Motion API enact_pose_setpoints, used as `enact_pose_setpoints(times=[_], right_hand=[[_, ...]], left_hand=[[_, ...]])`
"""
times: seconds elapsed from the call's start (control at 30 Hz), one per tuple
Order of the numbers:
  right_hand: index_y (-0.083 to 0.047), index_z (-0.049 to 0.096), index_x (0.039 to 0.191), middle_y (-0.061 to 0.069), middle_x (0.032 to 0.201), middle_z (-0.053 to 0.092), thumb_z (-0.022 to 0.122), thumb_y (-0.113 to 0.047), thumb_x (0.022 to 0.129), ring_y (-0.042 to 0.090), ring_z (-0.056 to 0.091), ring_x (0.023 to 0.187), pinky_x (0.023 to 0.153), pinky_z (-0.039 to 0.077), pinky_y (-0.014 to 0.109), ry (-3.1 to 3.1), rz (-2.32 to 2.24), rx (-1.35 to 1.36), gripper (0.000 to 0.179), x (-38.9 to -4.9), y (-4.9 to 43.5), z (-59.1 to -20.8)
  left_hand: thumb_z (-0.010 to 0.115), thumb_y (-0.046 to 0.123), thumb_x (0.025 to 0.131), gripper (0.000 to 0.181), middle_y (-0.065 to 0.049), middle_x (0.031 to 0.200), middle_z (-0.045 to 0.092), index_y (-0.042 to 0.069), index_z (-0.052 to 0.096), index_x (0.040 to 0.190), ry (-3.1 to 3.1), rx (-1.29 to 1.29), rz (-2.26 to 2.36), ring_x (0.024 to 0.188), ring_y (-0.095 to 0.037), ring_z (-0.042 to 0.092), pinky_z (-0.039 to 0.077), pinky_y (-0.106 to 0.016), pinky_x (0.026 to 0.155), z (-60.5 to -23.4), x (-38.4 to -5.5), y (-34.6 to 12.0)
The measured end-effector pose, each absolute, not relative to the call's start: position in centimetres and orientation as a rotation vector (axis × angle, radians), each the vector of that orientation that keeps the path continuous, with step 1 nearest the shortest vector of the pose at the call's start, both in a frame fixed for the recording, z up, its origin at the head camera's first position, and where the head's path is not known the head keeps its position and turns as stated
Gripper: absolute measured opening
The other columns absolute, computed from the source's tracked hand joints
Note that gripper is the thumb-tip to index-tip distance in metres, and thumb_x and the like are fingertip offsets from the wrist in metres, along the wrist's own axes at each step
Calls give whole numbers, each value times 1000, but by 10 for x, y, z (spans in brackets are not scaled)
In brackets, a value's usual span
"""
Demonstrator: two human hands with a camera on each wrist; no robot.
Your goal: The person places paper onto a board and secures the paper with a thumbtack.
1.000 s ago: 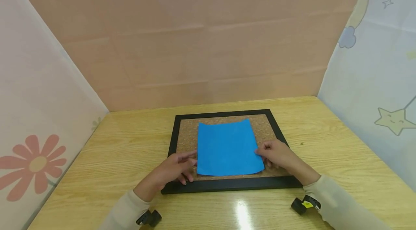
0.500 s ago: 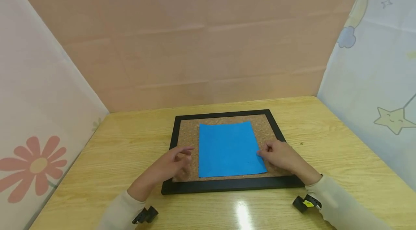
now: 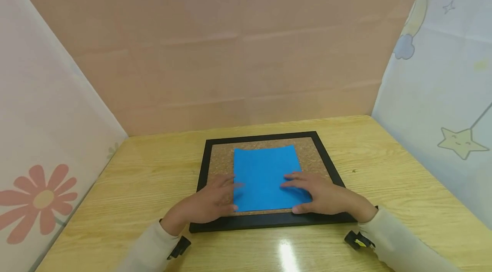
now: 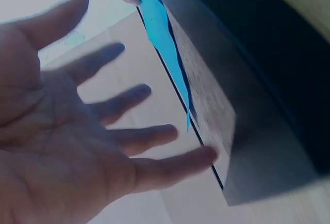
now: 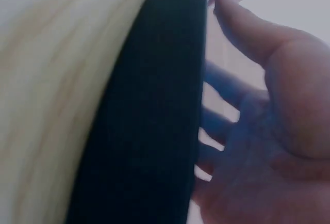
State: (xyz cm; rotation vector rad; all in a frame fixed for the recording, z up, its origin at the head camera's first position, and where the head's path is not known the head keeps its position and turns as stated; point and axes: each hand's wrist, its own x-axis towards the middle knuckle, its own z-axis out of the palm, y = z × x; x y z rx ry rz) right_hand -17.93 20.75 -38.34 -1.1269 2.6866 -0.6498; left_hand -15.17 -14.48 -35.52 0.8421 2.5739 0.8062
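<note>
A square blue sheet [image 3: 265, 174] lies on a cork board [image 3: 222, 159] with a black frame [image 3: 265, 220]. Its far corners lift a little, and in the left wrist view the sheet [image 4: 165, 46] looks thin and wavy. My left hand [image 3: 209, 201] is at the sheet's left edge, fingers spread and slightly blurred. In the left wrist view the fingers of that hand [image 4: 103, 126] are extended and hold nothing. Over the sheet's right edge is my right hand [image 3: 324, 193], fingers stretched inward and thumb near the front frame. Whether either hand touches the sheet, I cannot tell.
The board rests on a light wooden table [image 3: 153, 169]. A plain pinkish-brown backdrop [image 3: 246, 50] rises behind it. Patterned panels stand on both sides, one with a flower [image 3: 44, 198] and one with a star [image 3: 462, 141]. Each wrist carries a small black camera [image 3: 357, 240].
The right hand has let go of the sheet's right edge and spread its fingers over it. The left hand has drawn back slightly, then returned to the left edge with fingers spread.
</note>
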Motion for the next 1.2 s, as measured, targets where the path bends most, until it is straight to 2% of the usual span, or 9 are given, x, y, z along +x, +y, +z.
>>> enact_pose_setpoints(times=[0.17,0.33,0.43,0.87,1.03,1.2], right_hand=[[-23,57,141,14,155,43,64,-54,92,51,32,144,107,28,74,2673,-602,-1138,59,-178,207,-384],[-23,56,142,15,157,41,61,-55,94,51,30,145,107,25,76,2656,-614,-1129,58,-176,206,-383],[-23,54,144,14,159,38,61,-55,94,50,26,147,107,22,77,2636,-621,-1094,60,-174,206,-382],[-20,49,147,16,161,33,63,-51,94,55,21,147,106,22,79,2594,-628,-1122,63,-173,207,-380],[-20,49,148,16,161,32,63,-51,94,55,20,147,106,21,80,2585,-633,-1113,64,-173,206,-378],[-18,49,147,17,161,32,64,-51,93,56,20,147,106,21,79,2580,-652,-1109,64,-173,205,-380]], left_hand=[[58,44,99,62,-8,168,14,27,38,155,2631,858,558,154,-46,2,9,-82,107,-356,-151,-135],[60,48,97,64,-3,169,13,30,39,154,2659,795,477,155,-42,-1,2,-83,107,-357,-154,-132],[60,49,96,64,-1,169,13,32,39,154,2662,777,451,155,-41,-2,2,-84,106,-361,-156,-131],[57,50,97,61,0,168,19,36,37,154,2685,767,366,155,-41,6,4,-83,107,-370,-161,-132],[53,44,102,52,-4,164,29,30,45,151,2732,867,379,153,-42,16,10,-81,109,-373,-164,-132],[58,41,100,45,-8,155,40,25,53,142,2791,932,383,149,-40,25,14,-81,107,-373,-168,-126]])
